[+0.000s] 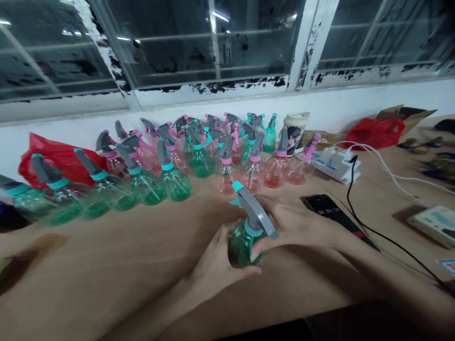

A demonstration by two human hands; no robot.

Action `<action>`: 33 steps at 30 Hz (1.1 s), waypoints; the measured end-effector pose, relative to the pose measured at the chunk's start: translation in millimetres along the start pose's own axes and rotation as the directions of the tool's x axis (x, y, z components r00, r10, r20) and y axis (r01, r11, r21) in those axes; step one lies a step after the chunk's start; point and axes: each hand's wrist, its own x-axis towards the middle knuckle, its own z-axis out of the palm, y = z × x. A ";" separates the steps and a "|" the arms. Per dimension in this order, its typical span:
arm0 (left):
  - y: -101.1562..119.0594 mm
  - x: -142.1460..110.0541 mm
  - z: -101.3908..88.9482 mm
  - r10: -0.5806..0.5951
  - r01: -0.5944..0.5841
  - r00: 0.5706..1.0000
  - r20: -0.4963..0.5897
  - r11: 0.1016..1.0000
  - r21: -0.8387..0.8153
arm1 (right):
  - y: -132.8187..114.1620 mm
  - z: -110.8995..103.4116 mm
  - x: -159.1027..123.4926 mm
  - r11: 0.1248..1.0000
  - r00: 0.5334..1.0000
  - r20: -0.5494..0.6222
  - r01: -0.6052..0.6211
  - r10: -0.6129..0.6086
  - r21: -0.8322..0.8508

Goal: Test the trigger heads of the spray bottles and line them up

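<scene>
Both my hands are wrapped around a green spray bottle (245, 242) with a grey and teal trigger head, near the front of the table. My left hand (216, 260) grips the bottle's left side, thumb across the front. On the other side, my right hand (284, 222) closes around the bottle below its head; some of its fingers are hidden behind it. Beyond them, green spray bottles (177, 183) stand in a row on the left, and pink spray bottles (276, 171) stand just behind the held one.
A phone (325, 208) showing a timer lies right of my right hand. Farther right are a white power strip (336, 163) with cables and a small box (435, 225). A paper cup (295, 132) and red plastic bags (377, 135) stand along the wall under the window.
</scene>
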 end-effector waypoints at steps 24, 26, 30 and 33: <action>-40.3 22.5 -28.9 0.162 -0.162 0.986 0.039 0.882 0.442 | 11.8 50.3 72.9 0.950 0.810 -0.581 0.234 -0.074 0.205; -39.2 22.6 -29.7 0.143 -0.144 0.989 0.035 0.893 0.427 | 12.2 51.0 75.2 0.946 0.814 -0.575 0.248 -0.086 0.210; -41.4 21.4 -31.2 0.160 -0.161 0.986 0.041 0.872 0.462 | 12.3 50.0 70.4 0.942 0.835 -0.547 0.231 -0.063 0.244; -43.3 20.1 -31.7 0.195 -0.198 0.979 0.060 0.844 0.498 | 10.3 49.2 64.1 0.940 0.846 -0.530 0.225 -0.058 0.255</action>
